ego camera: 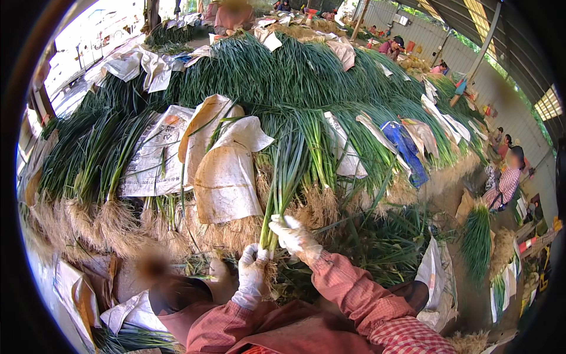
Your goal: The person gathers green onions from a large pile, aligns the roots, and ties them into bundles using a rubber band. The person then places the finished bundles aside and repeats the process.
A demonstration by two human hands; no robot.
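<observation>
My left hand (252, 270), in a white glove, holds the root end of a small bunch of green onions (282, 186) in front of me. Just above and to the right, my right hand (294, 236), gloved too, has its fingers at the pale lower stalks. The long green leaves point away from me, over the pile. Tan roots (270, 274) hang below my left hand. Beyond my hands lie more rooted green onions (318, 150), with a stained woven sack (227, 186) over part of them.
A printed woven sack (154, 155) and a blue sack (406, 150) lie on the onion rows. Loose leaves (380, 248) litter the ground at right. Co-workers sit beyond the piles, one at right in a checked sleeve (504, 183). A wooden post (360, 20) stands far back.
</observation>
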